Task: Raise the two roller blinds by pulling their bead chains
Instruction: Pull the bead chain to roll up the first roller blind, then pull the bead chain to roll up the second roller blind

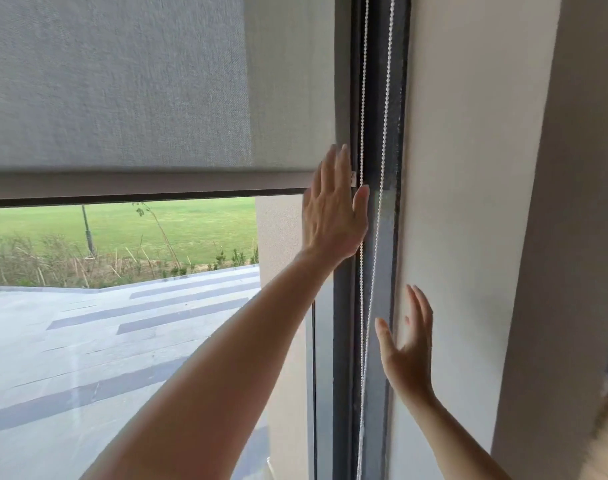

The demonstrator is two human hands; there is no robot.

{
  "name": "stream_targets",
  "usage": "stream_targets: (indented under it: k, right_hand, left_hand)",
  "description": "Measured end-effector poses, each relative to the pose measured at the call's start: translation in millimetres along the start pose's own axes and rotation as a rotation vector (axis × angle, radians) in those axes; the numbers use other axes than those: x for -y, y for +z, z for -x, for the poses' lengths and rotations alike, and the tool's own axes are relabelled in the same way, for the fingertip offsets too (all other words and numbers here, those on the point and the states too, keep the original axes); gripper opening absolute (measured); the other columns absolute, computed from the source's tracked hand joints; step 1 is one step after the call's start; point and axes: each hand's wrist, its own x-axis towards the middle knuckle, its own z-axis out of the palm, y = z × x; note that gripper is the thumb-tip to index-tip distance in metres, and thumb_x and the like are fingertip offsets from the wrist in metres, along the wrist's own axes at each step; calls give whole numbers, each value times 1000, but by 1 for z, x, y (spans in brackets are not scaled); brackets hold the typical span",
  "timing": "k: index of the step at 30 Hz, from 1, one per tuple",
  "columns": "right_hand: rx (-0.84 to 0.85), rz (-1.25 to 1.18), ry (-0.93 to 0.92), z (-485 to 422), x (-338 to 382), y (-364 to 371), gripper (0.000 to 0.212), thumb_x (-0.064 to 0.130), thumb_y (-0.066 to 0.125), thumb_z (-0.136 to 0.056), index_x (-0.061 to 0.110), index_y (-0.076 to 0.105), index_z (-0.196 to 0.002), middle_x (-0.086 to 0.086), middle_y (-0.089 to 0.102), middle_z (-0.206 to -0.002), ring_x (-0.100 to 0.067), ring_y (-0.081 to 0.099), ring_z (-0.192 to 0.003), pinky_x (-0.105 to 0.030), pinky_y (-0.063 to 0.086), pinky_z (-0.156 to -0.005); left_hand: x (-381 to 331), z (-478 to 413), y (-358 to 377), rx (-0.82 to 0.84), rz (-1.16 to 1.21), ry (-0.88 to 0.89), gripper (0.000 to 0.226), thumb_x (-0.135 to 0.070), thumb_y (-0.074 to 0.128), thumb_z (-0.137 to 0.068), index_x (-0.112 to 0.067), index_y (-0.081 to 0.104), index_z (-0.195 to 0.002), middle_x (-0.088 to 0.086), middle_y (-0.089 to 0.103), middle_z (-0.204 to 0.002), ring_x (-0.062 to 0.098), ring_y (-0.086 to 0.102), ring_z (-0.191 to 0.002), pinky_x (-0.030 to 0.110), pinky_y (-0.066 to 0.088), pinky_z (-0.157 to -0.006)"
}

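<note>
Two hands up, both spread and gripping nothing | left hand (333, 209) over the roller blind (122, 91) bottom-right corner | right hand (408, 351) lower, by the wall (469, 168) | bead chain (373, 258) hangs between them along the window frame (344, 306)

— Where is the left hand (333, 209)?
— Raised high on a long bare forearm (205, 368), back facing us, fingers straight and together, thumb (360, 202) apart at the right.
— And the right hand (408, 344)?
— Lower, nearer right, palm open leftward, fingers spread, gripping nothing.
</note>
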Motion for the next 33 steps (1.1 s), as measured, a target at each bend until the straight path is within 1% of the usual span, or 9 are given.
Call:
stream_targets:
  k: [2, 4, 8, 12, 17, 23, 25, 27, 33]
  right_hand:
    - [-61, -1, -112, -21, 17, 2, 63, 36, 49, -87, 17, 33, -145, -6, 29, -155, -22, 32, -142, -51, 32, -115]
    - [-90, -21, -219, -41, 37, 12, 59, 31, 49, -88, 15, 36, -144, -10, 31, -154, -22, 31, -143, -51, 31, -115]
    - [-73, -133, -377, -69, 72, 58, 54, 26, 47, -92, 12, 36, -143, -14, 32, -153, -24, 31, -143, -50, 31, -115]
    - [59, -166, -443, -67, 98, 125, 53, 30, 34, -97, 15, 30, -147, -11, 26, -157, -18, 23, -146, -32, 19, -121]
    - [304, -208, -524, -38, 124, 217, 50, 27, 33, -99, 13, 33, -147, -15, 24, -158, -31, 23, -146, -50, 22, -118]
    - [582, -329, -564, 45, 195, 300, 48, 34, 32, -100, 22, 38, -145, -6, 26, -160, -26, 19, -148, -42, 19, -119]
    - [672, -374, -550, 79, 224, 324, 48, 35, 32, -99, 23, 37, -145, -5, 26, -160, -26, 18, -148, -44, 20, -119]
    - [805, -478, -578, 138, 283, 360, 48, 36, 32, -99, 24, 36, -146, -4, 26, -159, -26, 19, -147, -46, 22, -118]
    - [870, -538, -571, 187, 337, 398, 48, 38, 32, -99, 26, 36, -145, -4, 28, -159, -27, 22, -146, -47, 28, -113]
  left_hand:
    - [30, 2, -22, 33, -182, 87, 59, -36, 36, -100, -15, 17, -151, 11, 17, -161, 27, 17, -148, 46, 24, -116]
    - [54, 8, -45, 56, -295, 131, 58, -34, 41, -99, -17, 21, -150, 11, 19, -161, 27, 18, -148, 47, 24, -116]
    - [95, 39, -94, 85, -449, 64, 56, -31, 45, -97, -17, 28, -149, 12, 23, -160, 30, 23, -146, 50, 28, -114]
    - [137, 77, -144, 100, -609, -65, 53, -31, 44, -98, -16, 32, -147, 11, 22, -160, 30, 24, -146, 50, 30, -113]
    - [184, 143, -204, 123, -777, -255, 48, -22, 46, -97, -16, 37, -144, 9, 23, -160, 28, 25, -146, 49, 30, -113]
    - [198, 227, -302, 156, -923, -529, 43, -22, 48, -96, -14, 44, -138, 8, 28, -158, 27, 36, -140, 46, 37, -106]
    - [201, 245, -348, 128, -989, -620, 42, -24, 48, -96, -15, 45, -137, 5, 30, -158, 27, 44, -134, 44, 38, -104]
    - [211, 278, -426, 73, -1076, -734, 41, -26, 47, -97, -17, 45, -137, 2, 29, -158, 28, 51, -127, 44, 40, -101]
    - [218, 296, -498, 62, -1119, -780, 40, -28, 45, -98, -19, 45, -136, 0, 30, -158, 28, 53, -125, 44, 42, -99]
